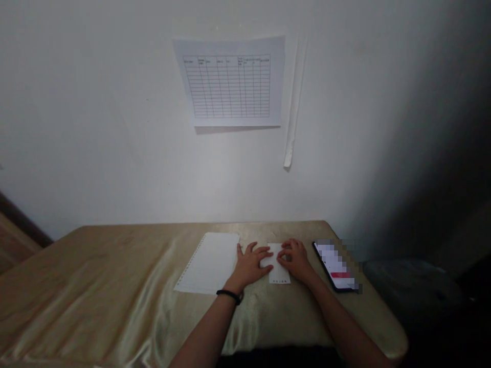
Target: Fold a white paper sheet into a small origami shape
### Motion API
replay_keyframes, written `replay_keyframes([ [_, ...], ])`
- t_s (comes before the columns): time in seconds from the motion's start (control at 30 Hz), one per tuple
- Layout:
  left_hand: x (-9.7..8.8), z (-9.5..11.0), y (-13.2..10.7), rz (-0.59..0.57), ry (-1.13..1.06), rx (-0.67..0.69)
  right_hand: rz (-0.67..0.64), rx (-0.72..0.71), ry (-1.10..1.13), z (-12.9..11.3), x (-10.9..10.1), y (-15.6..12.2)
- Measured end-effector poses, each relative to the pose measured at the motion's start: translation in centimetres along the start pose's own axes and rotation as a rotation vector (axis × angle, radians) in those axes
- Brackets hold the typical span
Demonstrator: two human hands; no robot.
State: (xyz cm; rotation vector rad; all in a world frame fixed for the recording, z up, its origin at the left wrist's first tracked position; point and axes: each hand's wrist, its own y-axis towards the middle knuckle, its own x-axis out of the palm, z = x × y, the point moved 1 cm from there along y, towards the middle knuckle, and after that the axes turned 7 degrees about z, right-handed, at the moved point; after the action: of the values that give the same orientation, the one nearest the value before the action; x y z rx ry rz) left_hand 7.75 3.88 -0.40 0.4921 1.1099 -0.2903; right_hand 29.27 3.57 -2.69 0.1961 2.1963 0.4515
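A small folded piece of white loose-leaf paper (280,276), with a row of holes along its near edge, lies flat on the cloth-covered table. My left hand (251,265), wearing a black band at the wrist, rests at its left side with fingers spread and the fingertips on or beside the paper's edge. On the opposite side, my right hand (297,259) has its fingers curled, thumb and forefinger close together at the paper's right edge. Part of the paper is hidden under the fingers. Left of my left hand lies a larger white loose-leaf sheet (209,263), holes along its left edge.
A phone (337,268) with a lit screen lies right of my right hand, near the table's edge. The gold satin cloth (115,286) has wrinkles at the left. A printed table sheet (232,87) hangs on the white wall beside a peeling strip (293,112).
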Motion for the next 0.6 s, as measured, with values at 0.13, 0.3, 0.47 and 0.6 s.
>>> replay_keyframes([
  [0.13,-0.02,-0.01,-0.03,0.007,-0.011,-0.002,-0.041,-0.029,0.038,0.33,0.14,-0.22],
  [0.3,-0.09,0.07,-0.04,0.006,0.002,-0.004,-0.027,-0.008,0.047,0.42,0.29,-0.24],
  [0.47,-0.12,0.13,-0.03,-0.003,0.020,-0.012,-0.063,-0.049,0.088,0.24,0.14,-0.42],
  [0.6,-0.07,0.15,0.01,0.001,0.023,-0.008,-0.085,-0.074,0.106,0.08,-0.03,-0.70],
])
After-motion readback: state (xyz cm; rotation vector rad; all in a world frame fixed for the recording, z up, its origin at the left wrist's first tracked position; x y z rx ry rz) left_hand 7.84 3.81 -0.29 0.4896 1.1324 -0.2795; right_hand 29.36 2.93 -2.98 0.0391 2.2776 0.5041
